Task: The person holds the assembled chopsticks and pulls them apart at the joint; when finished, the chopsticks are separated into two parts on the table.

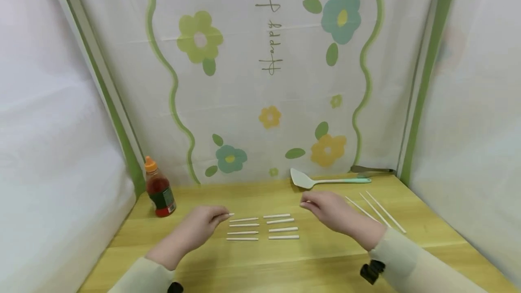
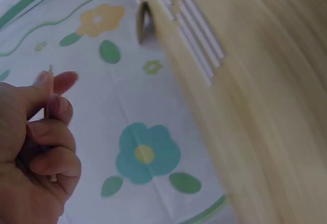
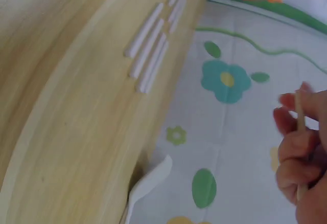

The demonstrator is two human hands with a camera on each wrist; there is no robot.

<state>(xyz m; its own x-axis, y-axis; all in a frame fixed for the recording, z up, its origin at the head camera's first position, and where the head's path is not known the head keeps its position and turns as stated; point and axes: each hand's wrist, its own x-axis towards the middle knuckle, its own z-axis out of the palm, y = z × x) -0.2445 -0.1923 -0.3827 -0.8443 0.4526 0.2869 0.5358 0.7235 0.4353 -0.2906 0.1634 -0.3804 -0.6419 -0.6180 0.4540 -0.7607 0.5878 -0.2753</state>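
In the head view my left hand is raised above the table's left middle, pinching a thin chopstick piece whose tip shows past the fingers. My right hand hovers on the other side and grips a second short piece, seen in the right wrist view along the curled fingers. Between the hands, short white pieces lie in two columns, a left column and a right column, roughly parallel to each other. Close to the right forearm rest three long white chopsticks, one partly covered by it.
A white spatula with a mint handle end lies along the back edge. Dark tongs are at the back right corner. A sauce bottle with an orange cap stands back left. A flowered curtain hangs behind the wooden table.
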